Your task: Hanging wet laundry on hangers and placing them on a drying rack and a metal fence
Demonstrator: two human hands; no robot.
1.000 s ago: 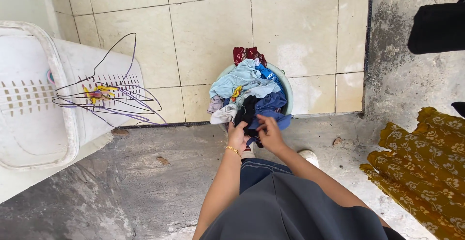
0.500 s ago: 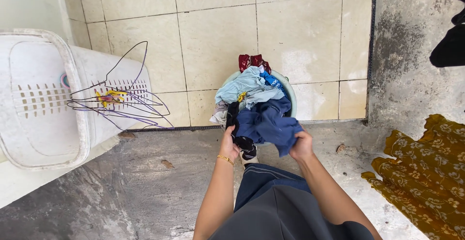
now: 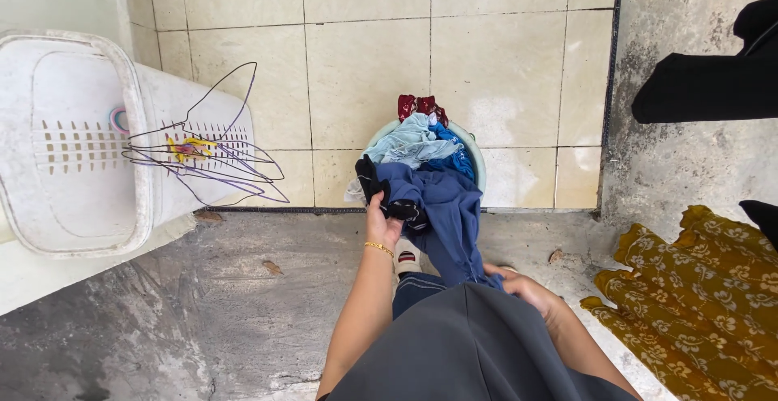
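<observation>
We lift a blue garment [image 3: 444,206] out of the basin [image 3: 478,158], the cloth stretched between our two hands just in front of the basin and hanging partly over its near rim. Our left hand [image 3: 382,224] is closed on the garment's upper edge, bunched together with a scrap of black cloth [image 3: 381,194], and a thin gold bracelet [image 3: 378,248] rings that wrist. Our right hand [image 3: 527,287] grips the garment's lower end, nearer to us than the basin — fingers curled into the fabric, beside our dark grey skirt [image 3: 478,352]. Behind the garment, the basin holds a heap of laundry: a pale blue piece [image 3: 409,140] on top and a dark red one [image 3: 420,107] at the far rim. The basin stands on cream floor tiles [image 3: 502,69], right at the edge where they meet bare concrete [image 3: 203,304]. A sandalled foot [image 3: 407,257] shows below the garment, just short of the basin. Well to the left of the basin, a white plastic crate [image 3: 73,150] lies tipped, with a tangle of wire hangers [image 3: 203,154] resting against it. To the right of the basin, a mustard floral cloth [image 3: 697,287] is spread on the concrete, and farther back on that side hangs something black [image 3: 713,81] — we cannot tell what.
</observation>
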